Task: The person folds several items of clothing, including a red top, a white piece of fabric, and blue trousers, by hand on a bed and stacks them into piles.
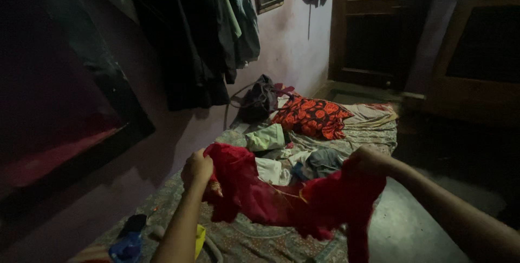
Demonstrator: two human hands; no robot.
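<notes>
Dim room: patterned mattress (368,135) along left wall. Near centre, red garment (281,198) stretched above it, left hand (196,168) and right hand (368,160) each clenched on an edge. Farther: red-orange floral pillow (311,115), dark bag (259,100), pale clothes (265,137).

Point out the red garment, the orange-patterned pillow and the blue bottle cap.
red garment (254,192): head view, on the cloth's middle between both hands.
orange-patterned pillow (311,115): head view, on its top face.
blue bottle cap (127,248): head view, on the blue top.
</notes>
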